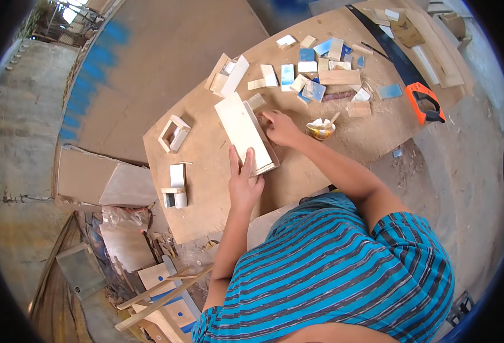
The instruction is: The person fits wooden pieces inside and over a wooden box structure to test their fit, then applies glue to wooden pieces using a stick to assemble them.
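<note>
A long wooden assembly with a pale flat board on top lies at a slant on the brown work board. My left hand rests at its near end, two fingers stretched onto the pale board. At the assembly's right side is my right hand, its index finger reaching toward the edge and the other fingers curled. Whether it pinches anything there is too small to tell. A small wood block sits at the assembly's far end. Right of my right hand stands a small bowl with white material and a stick.
Small wooden assemblies lie to the left and beyond. Several wood offcuts are scattered at the back right. A handsaw with an orange handle lies at the right edge. Wood scraps lie on the floor at lower left.
</note>
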{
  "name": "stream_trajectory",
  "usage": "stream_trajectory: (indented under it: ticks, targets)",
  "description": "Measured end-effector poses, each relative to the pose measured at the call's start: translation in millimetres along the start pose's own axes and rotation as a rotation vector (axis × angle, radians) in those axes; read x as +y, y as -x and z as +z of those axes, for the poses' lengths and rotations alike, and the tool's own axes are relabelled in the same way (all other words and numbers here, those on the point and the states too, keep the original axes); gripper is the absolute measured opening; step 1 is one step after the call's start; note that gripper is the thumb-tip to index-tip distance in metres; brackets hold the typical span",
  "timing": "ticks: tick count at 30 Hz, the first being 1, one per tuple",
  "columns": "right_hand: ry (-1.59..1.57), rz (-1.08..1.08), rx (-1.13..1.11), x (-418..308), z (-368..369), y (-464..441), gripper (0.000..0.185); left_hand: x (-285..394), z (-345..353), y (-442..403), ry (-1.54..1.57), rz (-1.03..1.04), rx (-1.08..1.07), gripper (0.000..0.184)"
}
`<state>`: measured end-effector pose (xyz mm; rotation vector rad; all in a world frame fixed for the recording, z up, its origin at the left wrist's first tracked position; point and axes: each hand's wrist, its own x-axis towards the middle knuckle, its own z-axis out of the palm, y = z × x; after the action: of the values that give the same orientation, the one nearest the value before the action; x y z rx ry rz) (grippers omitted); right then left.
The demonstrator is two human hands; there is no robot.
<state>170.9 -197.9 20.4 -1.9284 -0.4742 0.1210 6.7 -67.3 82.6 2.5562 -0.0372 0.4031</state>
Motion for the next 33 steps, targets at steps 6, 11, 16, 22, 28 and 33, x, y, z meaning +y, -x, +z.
stream_trajectory:
  ticks: [6, 11, 16, 22, 28, 33]
  targets:
    - [0.235, -0.206, 0.015, -16.7, 10.3, -64.9, 0.032, 0.6, 3.5, 0.6, -0.01, -0.02, 0.018, 0.082]
    - [0.603, -0.209, -0.147, -18.2, 16.7, -107.2, 0.026, 2.3, 1.2, -0.3, -0.012, -0.001, 0.012, 0.081]
    - [0.654, -0.217, -0.225, -23.2, 11.1, -109.1, 0.024, 3.3, 1.6, 1.2, -0.01, -0.008, 0.02, 0.08]
    - [0.726, -0.226, -0.383, -46.1, 8.4, -85.4, 0.025, 13.4, -7.6, 27.7, 0.032, -0.07, -0.031, 0.079]
    - [0.639, -0.237, -0.492, -30.3, 43.5, -54.4, 0.023, 28.0, -16.4, 64.5, 0.008, -0.094, -0.044, 0.081]
    - [0.158, -0.378, -0.211, -7.1, 22.7, -3.7, 0.027, 28.6, -9.7, 69.0, -0.004, -0.092, -0.018, 0.081]
